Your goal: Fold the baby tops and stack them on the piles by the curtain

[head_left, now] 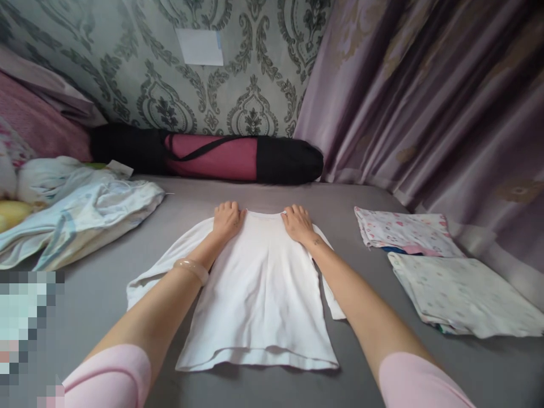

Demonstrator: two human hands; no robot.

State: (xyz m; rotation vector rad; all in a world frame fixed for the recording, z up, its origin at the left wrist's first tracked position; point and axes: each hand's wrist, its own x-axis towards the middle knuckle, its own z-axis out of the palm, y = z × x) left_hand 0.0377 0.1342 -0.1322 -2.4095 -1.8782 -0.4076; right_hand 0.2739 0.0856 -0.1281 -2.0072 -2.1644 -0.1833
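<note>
A white long-sleeved shirt (259, 283) lies spread on the grey sheet, its collar away from me and its hem nearest. My left hand (228, 219) is at the left shoulder beside the collar, fingers curled over the cloth. At the right shoulder, my right hand (297, 222) grips the cloth the same way, thumb near the neckline. The fingertips of both hands are partly hidden. One sleeve fans out to the left under my left forearm; the other runs down beside the body, partly behind my right forearm.
Two stacks of folded printed cloth, one pink-patterned (403, 229) and one pale (463, 294), lie on the right. Crumpled light clothes (97, 209) lie at left. A long black and red bag (212, 157) rests against the wall; a purple curtain (382, 96) hangs at right.
</note>
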